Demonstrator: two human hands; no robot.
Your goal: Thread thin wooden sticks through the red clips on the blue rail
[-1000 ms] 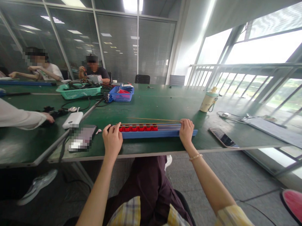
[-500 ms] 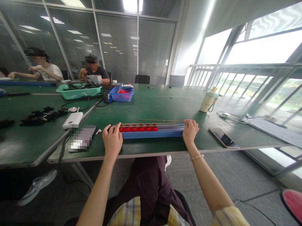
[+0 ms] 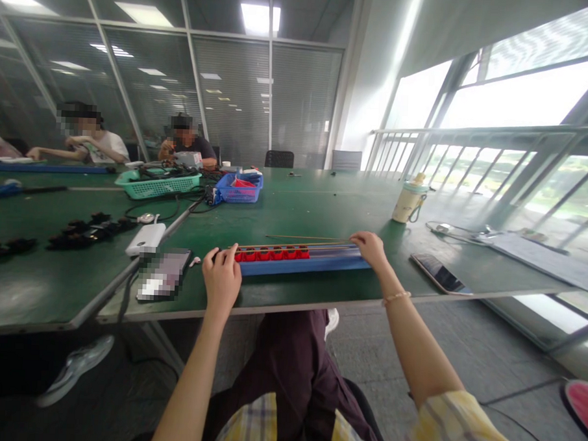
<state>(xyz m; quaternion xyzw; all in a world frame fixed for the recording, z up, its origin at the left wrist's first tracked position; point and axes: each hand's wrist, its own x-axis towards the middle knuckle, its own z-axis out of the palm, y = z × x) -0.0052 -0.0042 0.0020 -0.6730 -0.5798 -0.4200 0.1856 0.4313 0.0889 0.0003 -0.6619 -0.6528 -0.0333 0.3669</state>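
Observation:
A long blue tray lies near the table's front edge. Several red pieces sit in a row in its left half. My left hand is closed round the tray's left end, its fingertips over the top edge. Thin tan strips run lengthwise above the tray; one strip extends leftward from my right fingers, behind the tray's far edge. My right hand is closed in a pinch over the tray's right part, at the strip's right end. Its fingertips are partly hidden.
A phone lies to the right, with a cream bottle behind it. Left are another phone, a white earbud and a white power bank. Green and blue baskets stand farther back. Co-workers sit across the table.
My right hand has slid left and inward from the tray's right end, uncovering that end. My left hand keeps its place on the left end. The whole view has shifted slightly.

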